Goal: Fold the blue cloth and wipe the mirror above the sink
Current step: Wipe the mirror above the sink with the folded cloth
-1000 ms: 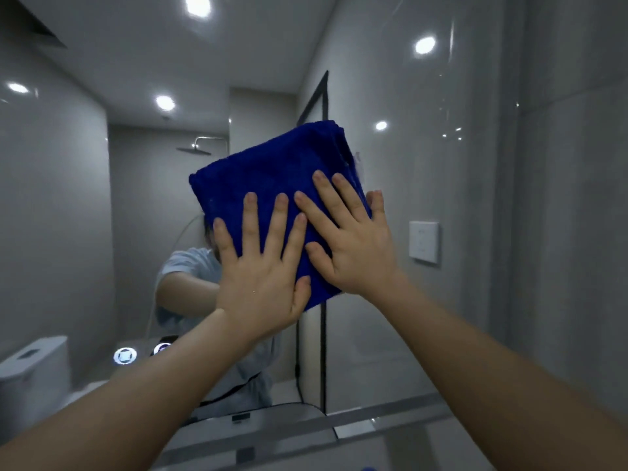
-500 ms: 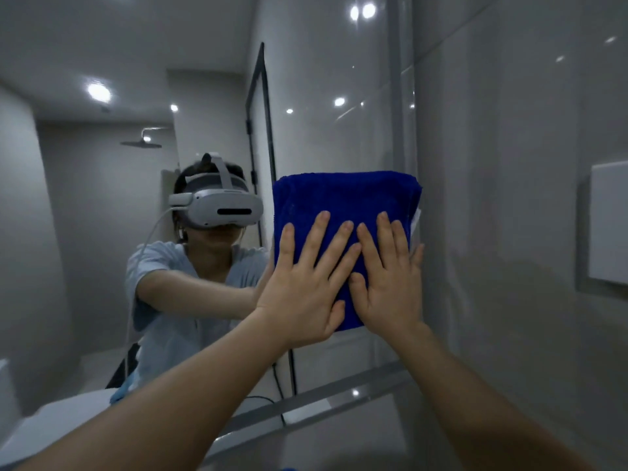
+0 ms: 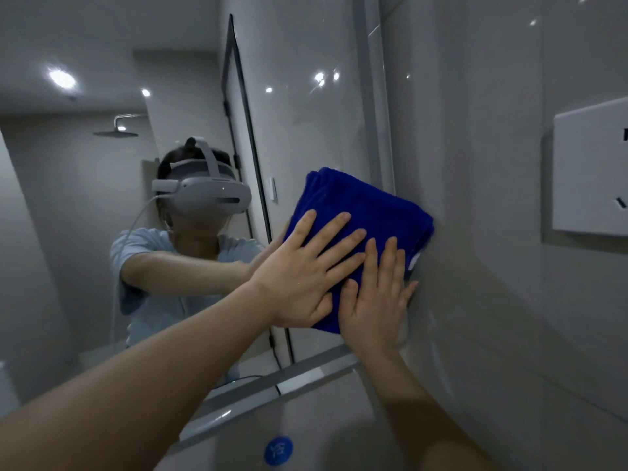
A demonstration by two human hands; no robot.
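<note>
The folded blue cloth [image 3: 356,212] lies flat against the mirror [image 3: 299,107], at the mirror's right edge where it meets the grey wall. My left hand [image 3: 306,273] presses on the cloth's lower left with fingers spread. My right hand [image 3: 380,297] presses on its lower right, fingers flat, little finger touching the wall. Both palms hold the cloth to the glass. The mirror shows a person's reflection wearing a headset. The sink is out of view.
A white wall socket plate [image 3: 591,171] sits on the grey wall to the right. The mirror's lower frame ledge [image 3: 272,385] runs below my arms. A round blue sticker [image 3: 278,450] is on the surface under the ledge.
Both hands slid the cloth rightward and down across the mirror, from its middle to its right edge. The view turned right, bringing the socket plate closer.
</note>
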